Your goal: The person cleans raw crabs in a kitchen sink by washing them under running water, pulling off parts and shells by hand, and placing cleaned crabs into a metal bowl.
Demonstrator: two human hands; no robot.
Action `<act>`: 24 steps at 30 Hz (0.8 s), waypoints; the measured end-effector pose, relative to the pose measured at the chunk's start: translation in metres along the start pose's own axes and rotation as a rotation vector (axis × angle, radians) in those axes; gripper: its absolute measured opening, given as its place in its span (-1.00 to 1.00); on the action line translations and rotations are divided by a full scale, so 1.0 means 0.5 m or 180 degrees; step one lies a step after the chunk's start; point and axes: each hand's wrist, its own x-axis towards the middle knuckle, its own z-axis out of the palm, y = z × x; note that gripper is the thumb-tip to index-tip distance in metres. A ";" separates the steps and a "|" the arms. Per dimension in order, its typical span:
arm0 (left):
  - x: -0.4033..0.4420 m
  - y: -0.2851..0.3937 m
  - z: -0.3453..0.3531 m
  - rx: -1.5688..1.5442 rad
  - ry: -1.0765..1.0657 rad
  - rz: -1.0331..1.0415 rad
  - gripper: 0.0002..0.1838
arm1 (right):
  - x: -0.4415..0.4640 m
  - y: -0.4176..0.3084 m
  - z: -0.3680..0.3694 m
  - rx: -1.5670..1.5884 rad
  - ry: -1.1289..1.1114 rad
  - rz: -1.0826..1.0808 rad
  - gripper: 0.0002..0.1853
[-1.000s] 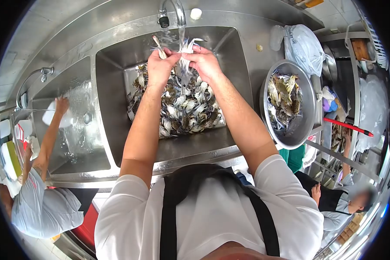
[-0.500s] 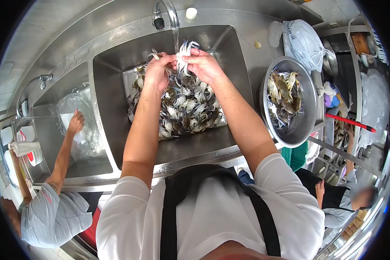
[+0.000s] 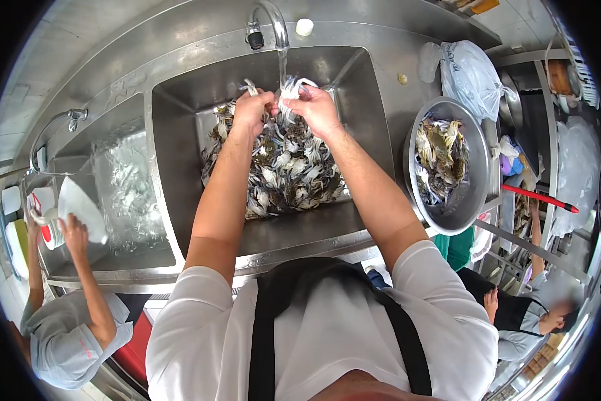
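Under the running faucet (image 3: 282,30), my right hand (image 3: 315,112) pinches a crab piece (image 3: 292,90) with pale legs pointing up, in the water stream. Close beside it, my left hand (image 3: 250,112) is closed on another crab piece (image 3: 250,87); a pale leg sticks out above the fingers, and the rest is hidden. Both hands hover over a heap of cut crabs (image 3: 290,170), white, brown and bluish, lying in the large steel sink (image 3: 173,167).
To the right stands a steel bowl (image 3: 471,194) of crabs, with a tied plastic bag (image 3: 471,77) behind it. At the left basin (image 3: 106,257), a co-worker (image 3: 80,334) holds a white dish (image 3: 80,207). Another person (image 3: 514,314) is at far right, near a red-handled tool (image 3: 538,198).
My hands stay under the stream with the crab pieces, while the whole view shifts slightly. The co-worker on the left has lifted a white dish out of the water toward the left.
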 end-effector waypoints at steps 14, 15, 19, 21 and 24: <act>0.003 -0.038 0.301 0.0737 -0.1914 0.0121 -0.69 | -0.045 0.229 -0.097 0.0756 0.1385 0.1696 -0.75; 0.008 -0.032 0.324 0.0894 -0.1946 0.0116 -0.62 | -0.047 0.241 -0.096 0.0885 0.1366 0.1641 -0.75; 0.052 -0.046 0.279 0.1071 -0.1044 0.0026 -0.61 | -0.049 0.186 -0.082 0.0677 0.1329 0.1691 -0.75; 0.093 -0.062 0.199 0.1073 -0.0666 0.0032 -0.63 | -0.036 0.178 -0.081 0.0628 0.1290 0.1590 -0.75; 0.075 -0.023 0.106 0.1179 -0.0386 0.0047 -0.66 | -0.003 0.187 -0.076 0.0831 0.0944 0.1375 -0.79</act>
